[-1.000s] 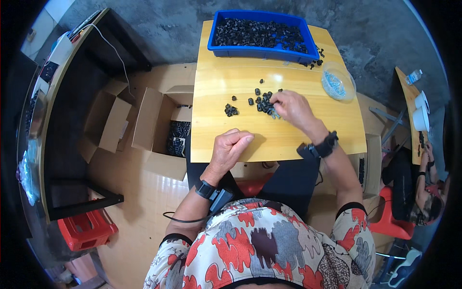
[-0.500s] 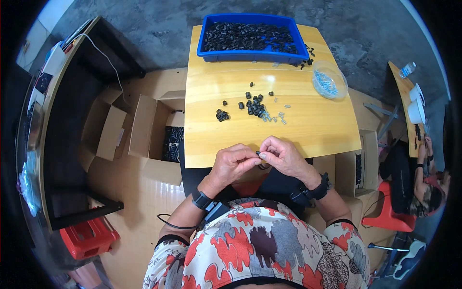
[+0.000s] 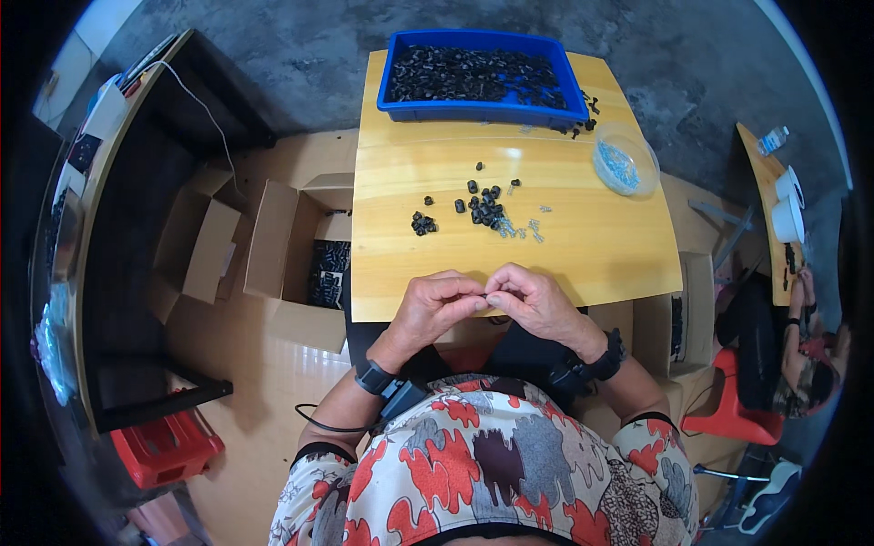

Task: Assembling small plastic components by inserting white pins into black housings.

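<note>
My left hand (image 3: 435, 305) and my right hand (image 3: 535, 302) meet at the fingertips over the near edge of the yellow table (image 3: 437, 264). Both pinch closed around something small that the fingers hide. Beyond them lies a loose pile of small black cylindrical caps (image 3: 485, 209), with small metal springs (image 3: 519, 229) scattered at its right side. To the left sits a smaller cluster of little black parts (image 3: 422, 224). Neither hand touches these piles.
A blue tray (image 3: 482, 115) full of black parts stands at the far edge. Right of centre is a clear round tub (image 3: 628, 159) of light-blue pieces. Open cardboard boxes (image 3: 300, 246) flank the table. A co-worker (image 3: 801, 355) sits at another table, far right.
My fingertips have drawn closer together, covering the small dark piece that showed between them. The whole view has shifted slightly.
</note>
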Available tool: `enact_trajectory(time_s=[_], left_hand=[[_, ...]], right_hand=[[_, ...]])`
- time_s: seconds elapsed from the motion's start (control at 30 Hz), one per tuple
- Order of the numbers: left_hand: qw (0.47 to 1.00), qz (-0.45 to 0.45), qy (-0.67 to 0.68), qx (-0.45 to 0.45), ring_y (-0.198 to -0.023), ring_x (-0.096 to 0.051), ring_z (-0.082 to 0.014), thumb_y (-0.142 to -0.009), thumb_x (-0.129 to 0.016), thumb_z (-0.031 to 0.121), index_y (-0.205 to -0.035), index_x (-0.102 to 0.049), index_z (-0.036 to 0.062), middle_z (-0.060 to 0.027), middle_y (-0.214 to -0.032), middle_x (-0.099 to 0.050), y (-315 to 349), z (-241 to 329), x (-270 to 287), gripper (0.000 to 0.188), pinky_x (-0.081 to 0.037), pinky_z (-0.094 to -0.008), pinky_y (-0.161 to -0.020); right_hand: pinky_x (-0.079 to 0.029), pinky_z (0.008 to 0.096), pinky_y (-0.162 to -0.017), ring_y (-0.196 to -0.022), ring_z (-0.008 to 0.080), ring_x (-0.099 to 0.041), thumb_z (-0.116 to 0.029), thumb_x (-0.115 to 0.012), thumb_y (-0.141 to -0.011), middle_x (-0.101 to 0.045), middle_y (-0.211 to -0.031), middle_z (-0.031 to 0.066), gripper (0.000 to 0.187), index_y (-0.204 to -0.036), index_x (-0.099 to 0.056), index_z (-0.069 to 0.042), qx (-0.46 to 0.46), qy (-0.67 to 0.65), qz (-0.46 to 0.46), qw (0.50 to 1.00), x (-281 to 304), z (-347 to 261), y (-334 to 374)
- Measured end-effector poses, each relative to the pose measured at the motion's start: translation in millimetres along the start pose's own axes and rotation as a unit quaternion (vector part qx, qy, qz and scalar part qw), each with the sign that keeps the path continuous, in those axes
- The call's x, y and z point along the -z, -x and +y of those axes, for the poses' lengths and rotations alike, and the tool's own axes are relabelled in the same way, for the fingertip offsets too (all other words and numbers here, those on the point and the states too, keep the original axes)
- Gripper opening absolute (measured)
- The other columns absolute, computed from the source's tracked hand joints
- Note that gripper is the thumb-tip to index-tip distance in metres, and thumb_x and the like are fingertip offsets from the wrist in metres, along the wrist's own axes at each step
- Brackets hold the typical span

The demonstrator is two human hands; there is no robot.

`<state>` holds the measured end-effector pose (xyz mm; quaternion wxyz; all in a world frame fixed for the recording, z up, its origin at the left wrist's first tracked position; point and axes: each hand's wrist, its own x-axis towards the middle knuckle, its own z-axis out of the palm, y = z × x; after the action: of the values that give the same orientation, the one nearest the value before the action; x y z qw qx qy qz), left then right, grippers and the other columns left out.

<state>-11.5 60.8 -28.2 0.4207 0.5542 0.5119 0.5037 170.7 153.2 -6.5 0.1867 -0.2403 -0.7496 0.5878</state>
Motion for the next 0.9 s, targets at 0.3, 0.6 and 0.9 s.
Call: enact_trajectory(time_s=[0.3,0.6,0.9], left_hand=[[0.987,0.018,0.137,0.087,-0.077,-0.060,-0.0096,-0.081,-0.067,0.005,-0.093,-0.069,0.0005,-0.0040,-0.084,-0.067,8,0,15,0.012,-0.048,-0.0220,-0.071],[0.945,0.066,0.278,0.159,-0.072,-0.062,-0.0120,-0.081,-0.067,0.004,-0.091,-0.067,-0.0023,-0.0064,-0.082,-0.066,17,-2,23,0.012,-0.051,-0.0253,-0.070],[0.919,0.075,0.364,0.129,-0.071,-0.062,-0.0143,-0.081,-0.067,0.005,-0.093,-0.065,-0.0025,-0.0077,-0.082,-0.066,14,0,24,0.014,-0.052,-0.0262,-0.069]], right_hand=[[-0.050,0.0342,-0.062,-0.068,0.0253,-0.063,-0.013,-0.063,-0.082,-0.063,-0.076,0.0101,0.010,-0.091,-0.063,-0.008,0.077,0.306,0.091,0.945,50,4,-61],[-0.050,0.0408,-0.068,-0.076,0.0309,-0.062,-0.014,-0.063,-0.080,-0.062,-0.082,0.0098,0.012,-0.092,-0.065,-0.011,0.078,0.476,0.088,0.872,73,39,-111],[-0.049,0.0348,-0.063,-0.071,0.0248,-0.062,-0.012,-0.063,-0.080,-0.060,-0.078,0.0094,0.009,-0.088,-0.064,-0.007,0.121,0.503,0.097,0.850,67,28,-96]])
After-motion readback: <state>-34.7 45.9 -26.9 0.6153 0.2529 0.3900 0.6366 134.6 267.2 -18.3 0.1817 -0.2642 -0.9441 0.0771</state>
